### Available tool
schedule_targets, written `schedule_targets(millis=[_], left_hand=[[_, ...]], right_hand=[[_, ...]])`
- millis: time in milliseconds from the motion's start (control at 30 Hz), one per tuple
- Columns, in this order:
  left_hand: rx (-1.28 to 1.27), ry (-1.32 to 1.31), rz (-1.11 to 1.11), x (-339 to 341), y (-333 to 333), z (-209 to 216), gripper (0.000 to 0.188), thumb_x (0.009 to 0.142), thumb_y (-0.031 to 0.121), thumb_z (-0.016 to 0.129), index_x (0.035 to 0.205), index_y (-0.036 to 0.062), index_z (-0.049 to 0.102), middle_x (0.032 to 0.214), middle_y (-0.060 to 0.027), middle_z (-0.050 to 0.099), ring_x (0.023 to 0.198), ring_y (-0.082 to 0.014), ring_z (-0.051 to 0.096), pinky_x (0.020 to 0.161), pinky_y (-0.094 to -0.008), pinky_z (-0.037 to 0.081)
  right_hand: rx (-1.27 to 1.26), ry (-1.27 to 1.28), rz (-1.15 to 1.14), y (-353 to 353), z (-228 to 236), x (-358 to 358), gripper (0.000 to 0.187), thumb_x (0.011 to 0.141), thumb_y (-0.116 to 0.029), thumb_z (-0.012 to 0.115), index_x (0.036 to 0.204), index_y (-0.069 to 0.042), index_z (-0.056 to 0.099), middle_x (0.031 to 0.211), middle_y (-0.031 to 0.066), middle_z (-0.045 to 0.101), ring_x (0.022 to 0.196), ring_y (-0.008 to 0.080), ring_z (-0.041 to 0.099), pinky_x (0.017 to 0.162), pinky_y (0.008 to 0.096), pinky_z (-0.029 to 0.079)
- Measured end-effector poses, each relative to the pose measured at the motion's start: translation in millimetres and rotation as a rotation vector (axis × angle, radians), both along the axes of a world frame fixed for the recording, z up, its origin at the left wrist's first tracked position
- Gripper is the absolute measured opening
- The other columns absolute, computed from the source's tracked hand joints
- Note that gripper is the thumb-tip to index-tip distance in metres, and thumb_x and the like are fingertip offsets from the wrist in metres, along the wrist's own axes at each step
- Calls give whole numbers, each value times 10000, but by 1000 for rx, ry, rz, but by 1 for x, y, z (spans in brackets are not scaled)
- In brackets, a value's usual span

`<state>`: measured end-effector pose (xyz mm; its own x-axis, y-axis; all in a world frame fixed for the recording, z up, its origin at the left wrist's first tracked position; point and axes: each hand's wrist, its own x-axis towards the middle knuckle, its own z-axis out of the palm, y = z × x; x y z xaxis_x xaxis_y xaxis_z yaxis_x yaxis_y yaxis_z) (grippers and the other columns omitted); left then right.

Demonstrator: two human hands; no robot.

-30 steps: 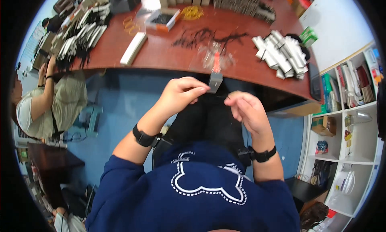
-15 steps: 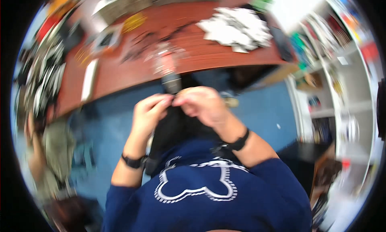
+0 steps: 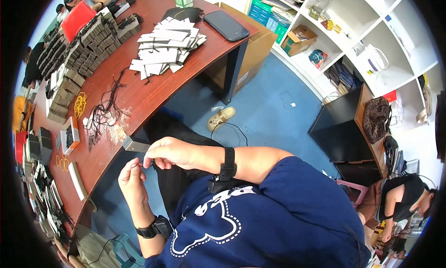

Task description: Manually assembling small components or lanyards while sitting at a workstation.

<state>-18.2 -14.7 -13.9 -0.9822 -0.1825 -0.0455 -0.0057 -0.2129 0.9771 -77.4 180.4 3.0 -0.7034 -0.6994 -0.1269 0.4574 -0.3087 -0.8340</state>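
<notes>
The left hand [image 3: 132, 175] and the right hand [image 3: 169, 152] are being held close together in front of the body, just off the edge of the counter [image 3: 139, 98]. A thin black string [image 3: 139, 165] is being pinched between them. The left grip is closed on the string, and the right grip is closed on it too, with the fingertips almost touching. A small grey tag [image 3: 135, 145] is being held up just above the hands, near the right thumb. Whether the string is already going through the tag cannot be told.

To do this step well, the string should be kept tight and short, and the tag should be kept still while the fine end is being guided. Small, slow moves are needed, it seems.

The tag is being held with its long side going left to right. Its far end is pointing toward the counter.

Farther off, loose black strings [image 3: 104, 112] are lying on the counter. Beyond them a pile of white tags [image 3: 165, 45] is resting, and a dark phone [image 3: 226, 25] is lying past that.
</notes>
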Motion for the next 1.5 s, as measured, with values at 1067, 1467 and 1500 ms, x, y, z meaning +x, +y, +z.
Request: schedule_targets(millis=[1067, 1467, 1500], left_hand=[[-472, 21, -169, 32, -13, 5, 109, 844, 100, 670, 922, 42, 718, 822, -65, 658, 752, -146, 613, 681, -258, 484], [-458, -74, -160, 35, -9, 4, 80, 835, 68, 662, 880, 19, 705, 880, -64, 654, 830, -149, 611, 709, -282, 492], [-492, 104, -163, 33, -10, 5, 75, 831, 55, 661, 880, 17, 703, 910, -73, 656, 861, -158, 611, 727, -288, 493]], right_hand=[[277, 56, 317, -6, -14, 1, 224, 929, -180, 531, 912, -4, 669, 809, 33, 648, 591, 48, 495, 510, 183, 387], [385, 129, 290, -6, -5, 4, 262, 910, -273, 558, 866, -45, 680, 624, -19, 560, 522, 37, 462, 471, 182, 355], [372, 188, 243, -4, -5, 7, 256, 909, -260, 549, 857, -46, 679, 627, -19, 562, 527, 36, 469, 466, 184, 358]])
